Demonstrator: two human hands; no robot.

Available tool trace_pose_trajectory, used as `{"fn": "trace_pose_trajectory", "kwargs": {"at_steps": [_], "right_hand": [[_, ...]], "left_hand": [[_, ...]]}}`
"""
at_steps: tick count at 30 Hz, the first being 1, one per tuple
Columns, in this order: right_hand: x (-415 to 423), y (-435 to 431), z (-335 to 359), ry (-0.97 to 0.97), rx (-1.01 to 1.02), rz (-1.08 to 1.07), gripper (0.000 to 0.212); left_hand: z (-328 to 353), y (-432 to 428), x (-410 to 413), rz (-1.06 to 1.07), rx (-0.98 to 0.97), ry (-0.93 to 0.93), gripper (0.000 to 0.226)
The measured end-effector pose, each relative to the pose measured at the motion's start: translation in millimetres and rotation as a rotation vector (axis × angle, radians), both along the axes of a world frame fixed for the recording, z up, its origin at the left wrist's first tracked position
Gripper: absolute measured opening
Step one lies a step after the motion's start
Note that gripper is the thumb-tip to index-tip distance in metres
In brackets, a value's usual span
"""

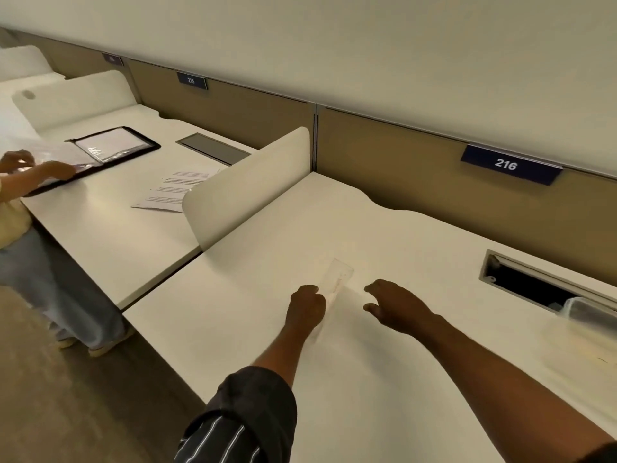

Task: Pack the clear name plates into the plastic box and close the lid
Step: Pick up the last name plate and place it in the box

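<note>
L hand (307, 304) is pinched on the near end of a clear name plate (337, 279), fingers together on its edge. Plate lies low on the white surface (384, 228), possibly tilted up a bit, can't tell. Its long axis runs from the L hand away and slightly to the right, toward the partition w/ the 216 sign (510, 165). R hand (394, 304) hovers just beside the plate on its right side, fingers spread apart, holding nothing, not touching the plate.

Key relation for the next move: plastic box (587, 310) sits at the far right edge of view, near the cable slot (547, 279), well apart from the plate. So box is to the right of both hands, and the R hand is clearly the nearer one to it. Judgement: plate has to travel rightward across the surface, either passed L to R or carried by the L hand across the body. Pass looks easier since the R hand is already right next to it.

Counts: 1 clear plate that I can make out for sure, maybe more stacked under it, too see-through to tell. 1 box, only partly in frame, lid state not visible. 2 hands of the wearer. 1 other person (20, 208) at the next desk w/ a black folder (100, 155) and 1 set of printed sheets (177, 192), not part of this task
</note>
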State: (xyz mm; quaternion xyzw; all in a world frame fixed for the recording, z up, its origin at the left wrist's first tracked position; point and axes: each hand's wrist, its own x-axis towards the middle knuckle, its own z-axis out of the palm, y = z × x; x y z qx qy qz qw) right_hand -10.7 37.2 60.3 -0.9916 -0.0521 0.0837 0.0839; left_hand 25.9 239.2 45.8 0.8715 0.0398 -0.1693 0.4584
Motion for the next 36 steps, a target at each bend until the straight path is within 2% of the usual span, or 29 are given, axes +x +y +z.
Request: {"fn": "trace_pose_trajectory", "kwargs": {"at_steps": [3, 8, 12, 16, 19, 21, 23, 27, 31, 36], "right_hand": [[-1.7, -17.1, 4.7, -0.094, -0.057, 0.051, 0.054], [-9.3, -48.8, 13.3, -0.15, -0.228, 0.212, 0.079], [-19.8, -70.4, 28.2, -0.065, -0.22, 0.212, 0.067], [-38.7, -95.6, 38.9, 0.051, -0.187, 0.114, 0.051], [-56.3, -114.9, 44.9, 0.085, -0.14, 0.055, 0.045], [-68.1, -128.5, 48.8, 0.102, -0.134, 0.028, 0.041], [-81.5, -144.6, 52.1, 0.115, -0.132, -0.011, 0.04], [-110.7, -178.5, 58.7, 0.094, -0.1, -0.111, 0.037], [-138.8, -212.1, 70.5, 0.064, -0.098, -0.186, 0.03], [-176.5, -258.7, 85.0, 0.013, -0.161, -0.246, 0.024]], "left_hand": [[11.4, -12.5, 3.5, -0.122, -0.061, -0.025, 0.019], [30.7, -34.8, -0.7, -0.352, -0.099, 0.003, 0.021], [42.7, -60.4, -6.1, -0.387, -0.065, 0.143, 0.026], [47.9, -84.6, -17.1, -0.569, 0.0, 0.227, 0.036], [53.5, -102.7, -26.3, -0.773, 0.05, 0.184, 0.034], [56.8, -116.9, -31.1, -0.907, 0.184, 0.116, 0.024], [60.4, -133.5, -35.5, -0.982, 0.292, 0.052, 0.03], [65.6, -168.2, -44.1, -0.998, 0.348, -0.048, 0.038], [71.3, -205.1, -56.8, -0.966, 0.412, -0.222, 0.061], [81.8, -260.0, -77.4, -0.972, 0.399, -0.325, 0.064]]}}
